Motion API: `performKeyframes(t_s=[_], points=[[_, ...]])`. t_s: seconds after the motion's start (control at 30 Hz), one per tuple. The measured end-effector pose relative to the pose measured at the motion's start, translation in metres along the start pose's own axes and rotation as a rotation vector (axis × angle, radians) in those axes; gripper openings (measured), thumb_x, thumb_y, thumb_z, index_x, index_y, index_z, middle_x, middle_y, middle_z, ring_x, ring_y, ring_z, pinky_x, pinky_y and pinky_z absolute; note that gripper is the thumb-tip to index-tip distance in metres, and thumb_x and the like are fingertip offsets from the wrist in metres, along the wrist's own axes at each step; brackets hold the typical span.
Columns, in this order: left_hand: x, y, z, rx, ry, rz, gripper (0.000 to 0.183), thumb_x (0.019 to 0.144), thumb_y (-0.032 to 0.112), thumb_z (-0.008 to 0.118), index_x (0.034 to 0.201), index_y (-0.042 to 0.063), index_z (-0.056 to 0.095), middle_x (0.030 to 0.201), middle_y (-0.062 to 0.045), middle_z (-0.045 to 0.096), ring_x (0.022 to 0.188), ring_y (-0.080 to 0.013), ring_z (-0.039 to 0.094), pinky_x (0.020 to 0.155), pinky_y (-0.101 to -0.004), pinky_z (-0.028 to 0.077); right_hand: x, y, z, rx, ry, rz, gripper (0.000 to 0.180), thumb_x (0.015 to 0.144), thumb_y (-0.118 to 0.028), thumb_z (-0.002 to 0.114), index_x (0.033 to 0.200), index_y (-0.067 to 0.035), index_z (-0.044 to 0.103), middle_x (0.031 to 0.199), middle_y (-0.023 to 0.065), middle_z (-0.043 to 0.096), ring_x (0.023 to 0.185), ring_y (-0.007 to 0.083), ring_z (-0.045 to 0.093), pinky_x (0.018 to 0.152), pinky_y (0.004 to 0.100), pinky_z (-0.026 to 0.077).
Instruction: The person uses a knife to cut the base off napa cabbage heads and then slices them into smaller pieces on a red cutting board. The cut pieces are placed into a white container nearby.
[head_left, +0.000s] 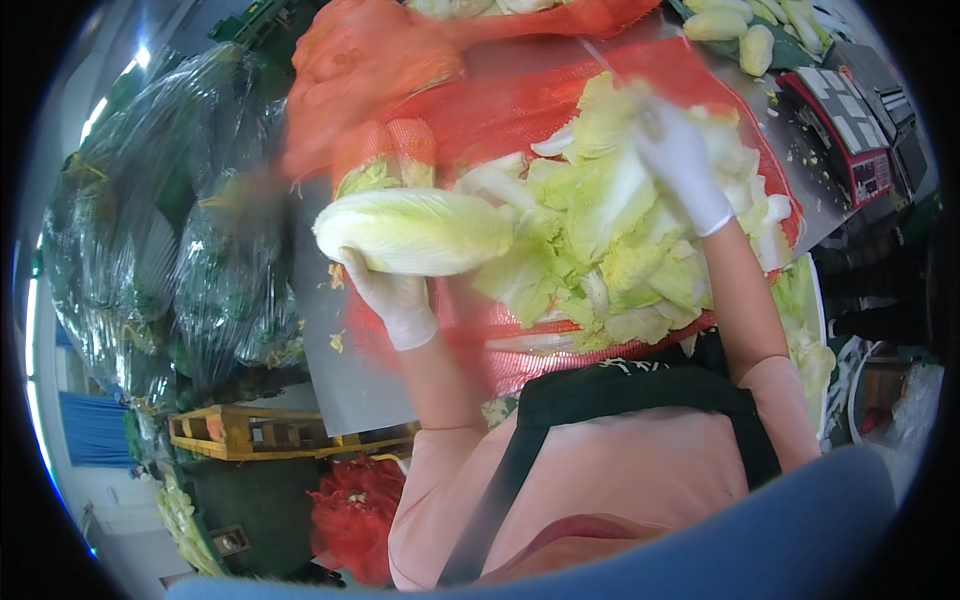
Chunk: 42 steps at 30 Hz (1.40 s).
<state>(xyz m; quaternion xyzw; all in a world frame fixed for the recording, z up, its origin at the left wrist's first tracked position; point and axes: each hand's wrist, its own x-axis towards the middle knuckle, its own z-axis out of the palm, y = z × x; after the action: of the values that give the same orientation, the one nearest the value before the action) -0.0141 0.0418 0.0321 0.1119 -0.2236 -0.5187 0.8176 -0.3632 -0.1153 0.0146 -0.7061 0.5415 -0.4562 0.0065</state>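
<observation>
My left hand, in a white glove, holds a trimmed napa cabbage from below, its cut base to the left. My right hand, also gloved in white, is blurred over a heap of loose cabbage leaves; whether it grips a leaf cannot be made out. The leaves lie on a red mesh sack spread over a metal table. Just beyond the held cabbage, more cabbage shows in red mesh.
A filled orange-red mesh sack lies at the table's far left. Plastic-wrapped stacks stand left, above a yellow pallet. At right are a red-framed machine, whole cabbages and a leaf-filled container.
</observation>
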Motion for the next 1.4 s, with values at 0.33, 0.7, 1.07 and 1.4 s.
performKeyframes(t_s=[0.33, 0.7, 1.07, 1.4], points=[[-0.031, -0.066, 0.074, 1.214, -0.215, 0.124, 0.082, 0.063, 0.006, 0.084, 0.134, 0.003, 0.044, 0.122, -0.012, 0.057, 0.112, -0.0217, 0.058, 0.098, -0.0364, 0.047, -0.036, -0.131, -0.074, 0.119, -0.334, -0.604, 0.020, 0.078, -0.013, 0.066, 0.095, -0.011, 0.057, 0.075, 0.0041, 0.055, 0.061, 0.0215, 0.061, 0.050, 0.0334, 0.048], [-0.045, -0.065, 0.078, 1.117, -0.308, -0.027, 0.082, 0.061, 0.006, 0.085, 0.131, 0.001, 0.045, 0.121, -0.013, 0.059, 0.111, -0.0219, 0.059, 0.096, -0.0367, 0.050, -0.037, -0.038, -0.049, -0.251, -0.418, -0.260, 0.022, 0.087, -0.016, 0.058, 0.108, -0.013, 0.064, 0.074, 0.0108, 0.065, 0.064, 0.0286, 0.067, 0.055, 0.0423, 0.052], [-0.010, -0.082, 0.051, 0.157, -0.175, -0.308, 0.089, 0.082, 0.050, 0.066, 0.148, 0.004, 0.029, 0.152, -0.019, 0.033, 0.139, -0.0349, 0.035, 0.117, -0.0495, 0.026, -0.022, -0.092, -0.066, 0.700, -0.744, 0.111, 0.047, 0.085, -0.035, 0.072, 0.120, -0.005, 0.061, 0.068, 0.0057, 0.058, 0.051, 0.0158, 0.056, 0.051, 0.0295, 0.045], [0.007, -0.098, 0.032, 0.010, -0.085, -0.186, 0.083, 0.086, 0.054, 0.060, 0.146, 0.003, 0.034, 0.152, -0.015, 0.034, 0.143, -0.0306, 0.030, 0.120, -0.0505, 0.020, -0.040, -0.093, -0.070, 0.878, -1.076, 0.384, 0.072, 0.081, -0.038, 0.079, 0.131, 0.005, 0.051, 0.086, 0.0068, 0.064, 0.070, 0.0136, 0.062, 0.055, 0.0271, 0.051]])
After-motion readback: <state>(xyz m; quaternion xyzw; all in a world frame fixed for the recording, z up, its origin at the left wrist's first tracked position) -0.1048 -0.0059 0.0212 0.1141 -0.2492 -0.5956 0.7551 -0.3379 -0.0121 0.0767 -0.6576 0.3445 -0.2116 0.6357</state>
